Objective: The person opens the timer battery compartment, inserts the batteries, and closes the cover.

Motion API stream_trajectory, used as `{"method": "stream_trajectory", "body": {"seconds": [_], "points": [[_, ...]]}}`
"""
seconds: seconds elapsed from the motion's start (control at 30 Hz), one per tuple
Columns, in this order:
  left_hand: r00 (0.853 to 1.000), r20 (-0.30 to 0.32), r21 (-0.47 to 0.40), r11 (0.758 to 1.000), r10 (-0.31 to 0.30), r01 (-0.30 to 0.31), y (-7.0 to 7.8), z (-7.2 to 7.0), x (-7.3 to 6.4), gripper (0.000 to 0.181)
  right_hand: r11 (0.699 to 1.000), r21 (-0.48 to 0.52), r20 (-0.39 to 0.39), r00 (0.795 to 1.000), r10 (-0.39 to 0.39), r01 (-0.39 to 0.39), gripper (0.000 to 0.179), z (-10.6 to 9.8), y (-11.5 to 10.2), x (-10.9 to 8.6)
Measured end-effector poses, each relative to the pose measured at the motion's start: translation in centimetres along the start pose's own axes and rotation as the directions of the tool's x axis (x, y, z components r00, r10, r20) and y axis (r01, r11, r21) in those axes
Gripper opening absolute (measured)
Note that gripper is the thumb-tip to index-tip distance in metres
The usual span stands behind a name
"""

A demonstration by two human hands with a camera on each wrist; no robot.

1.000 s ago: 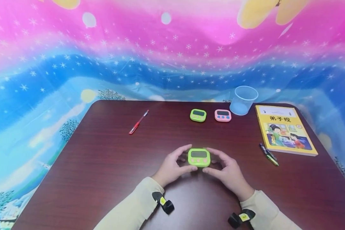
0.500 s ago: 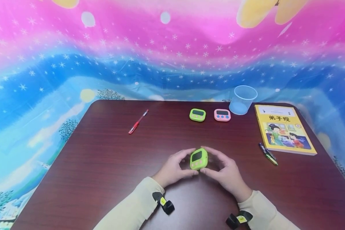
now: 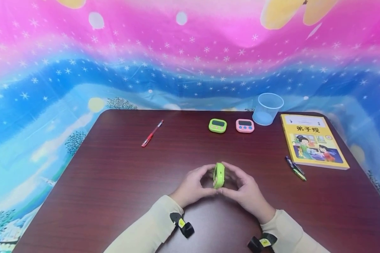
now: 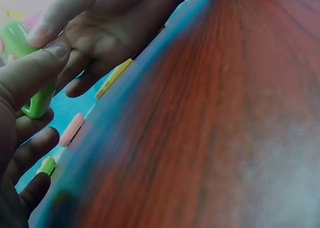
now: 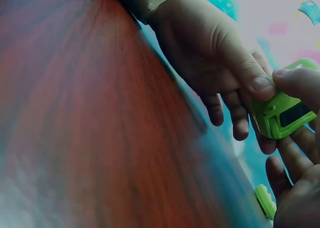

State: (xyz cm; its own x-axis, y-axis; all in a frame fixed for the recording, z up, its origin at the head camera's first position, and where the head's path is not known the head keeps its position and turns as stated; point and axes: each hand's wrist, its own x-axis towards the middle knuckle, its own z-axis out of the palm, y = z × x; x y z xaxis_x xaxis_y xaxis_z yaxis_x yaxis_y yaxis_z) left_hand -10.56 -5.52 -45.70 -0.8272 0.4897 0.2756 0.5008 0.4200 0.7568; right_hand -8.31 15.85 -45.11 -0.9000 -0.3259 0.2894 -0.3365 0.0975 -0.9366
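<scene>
Between both hands, over the middle of the table, is a green digital timer [image 3: 219,175], turned nearly edge-on in the head view with its button side to the left. My left hand [image 3: 191,186] pinches it between thumb and fingers from the left. From the right, the thumb and fingers of my right hand [image 3: 248,188] pinch it too. The left wrist view shows both thumbs at the rim of the green timer [image 4: 37,98]. In the right wrist view a dark rectangle shows on the green timer [image 5: 275,113].
Farther back lie another green timer [image 3: 217,125] and a pink timer [image 3: 245,125], beside a clear plastic cup [image 3: 267,109]. A yellow book [image 3: 315,140] lies at the right with several pens [image 3: 296,168] by its corner. A red pen [image 3: 152,133] is at the back left.
The green timer has turned between the hands, from facing the head camera to nearly edge-on, its face swinging left. The hands have shifted only slightly with it.
</scene>
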Motion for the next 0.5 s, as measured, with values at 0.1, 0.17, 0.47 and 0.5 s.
{"method": "stream_trajectory", "body": {"seconds": [0.1, 0.17, 0.47, 0.5], "points": [[0.999, 0.032, 0.041, 0.999, -0.016, 0.015, 0.2, -0.2, 0.1, 0.080, 1.000, -0.019, -0.011, 1.000, -0.010, 0.009, 0.074, 0.0, 0.0, -0.1], [0.996, 0.076, 0.065, 0.997, -0.038, 0.033, 0.3, -0.5, 0.3, 0.091, 1.000, -0.027, -0.022, 1.000, -0.008, 0.008, 0.074, 0.0, 0.1, -0.1], [0.997, 0.041, 0.025, 0.997, 0.068, -0.069, 1.1, -2.1, 0.9, 0.094, 0.998, -0.068, -0.030, 0.999, 0.011, -0.013, 0.072, -0.1, 0.3, -0.2], [0.996, 0.032, 0.032, 0.996, 0.088, -0.089, 1.2, -2.0, 1.0, 0.089, 0.997, -0.078, -0.031, 0.999, 0.018, -0.021, 0.072, -0.1, 0.3, -0.2]]}}
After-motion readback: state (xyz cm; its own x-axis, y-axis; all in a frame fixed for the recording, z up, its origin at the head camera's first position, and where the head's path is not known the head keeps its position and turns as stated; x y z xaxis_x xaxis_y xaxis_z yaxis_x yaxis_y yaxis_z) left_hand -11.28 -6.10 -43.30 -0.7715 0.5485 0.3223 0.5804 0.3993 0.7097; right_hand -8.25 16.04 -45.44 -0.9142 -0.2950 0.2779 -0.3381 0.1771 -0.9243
